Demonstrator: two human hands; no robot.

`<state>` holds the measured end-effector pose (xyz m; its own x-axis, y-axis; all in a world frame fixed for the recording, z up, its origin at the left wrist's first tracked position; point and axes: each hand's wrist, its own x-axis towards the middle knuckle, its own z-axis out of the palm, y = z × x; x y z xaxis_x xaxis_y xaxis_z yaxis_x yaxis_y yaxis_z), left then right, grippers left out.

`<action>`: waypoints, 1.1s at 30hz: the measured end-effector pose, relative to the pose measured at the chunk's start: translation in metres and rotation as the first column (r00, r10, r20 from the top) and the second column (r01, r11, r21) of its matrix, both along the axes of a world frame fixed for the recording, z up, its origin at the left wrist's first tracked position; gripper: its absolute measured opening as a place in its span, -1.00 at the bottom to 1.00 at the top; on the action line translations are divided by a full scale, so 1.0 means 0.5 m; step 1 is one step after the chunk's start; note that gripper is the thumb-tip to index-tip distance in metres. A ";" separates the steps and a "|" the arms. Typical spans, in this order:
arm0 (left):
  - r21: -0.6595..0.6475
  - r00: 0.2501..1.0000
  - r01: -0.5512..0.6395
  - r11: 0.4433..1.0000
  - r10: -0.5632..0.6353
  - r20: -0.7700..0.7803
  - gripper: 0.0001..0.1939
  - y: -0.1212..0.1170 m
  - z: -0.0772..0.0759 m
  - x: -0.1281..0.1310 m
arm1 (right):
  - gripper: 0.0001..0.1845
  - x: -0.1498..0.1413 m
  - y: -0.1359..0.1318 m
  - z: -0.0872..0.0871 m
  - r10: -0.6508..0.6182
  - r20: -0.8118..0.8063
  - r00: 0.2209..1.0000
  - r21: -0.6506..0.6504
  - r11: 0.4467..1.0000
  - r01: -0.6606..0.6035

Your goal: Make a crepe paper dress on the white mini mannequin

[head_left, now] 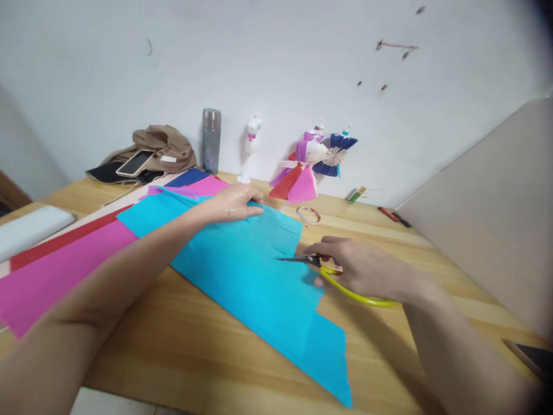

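Observation:
A long sheet of turquoise crepe paper (250, 271) lies across the wooden table (181, 346). My left hand (231, 204) rests flat on its far end, fingers stretched out. My right hand (358, 268) grips yellow-handled scissors (328, 274), whose dark blades reach into the paper's right edge, where a slit shows. Pink paper (52, 276), red paper (64, 239) and dark blue paper (188, 177) lie under and beside the turquoise sheet at the left.
By the wall stand a steel flask (211, 140), a small white mannequin (252, 144) and paper-dressed figures (311, 164). A tape roll (308, 215), pens (391, 215), a phone (135, 162) on a brown bag, a white object (30, 227) at left and a grey board (488, 213) at right surround the work.

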<state>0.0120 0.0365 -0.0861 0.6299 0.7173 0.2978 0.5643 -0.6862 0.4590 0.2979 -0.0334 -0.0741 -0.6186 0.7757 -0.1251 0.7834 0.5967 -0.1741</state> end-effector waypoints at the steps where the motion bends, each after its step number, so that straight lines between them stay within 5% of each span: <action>1: 0.003 1.000 -0.003 1.000 0.003 0.005 -0.74 0.000 0.000 0.001 | -0.57 -0.002 0.002 -0.004 -0.016 0.027 1.000 -0.019 1.000 0.016; 15: 0.045 0.997 -0.055 0.997 0.057 -0.053 -0.78 -0.003 -0.005 0.009 | -0.54 -0.062 0.002 -0.049 -0.116 0.100 0.988 0.016 0.993 0.115; 33: 0.097 0.994 -0.038 0.995 0.047 -0.097 -0.80 0.006 -0.011 0.005 | -0.62 -0.081 -0.008 -0.066 -0.139 0.085 0.987 0.080 0.988 0.132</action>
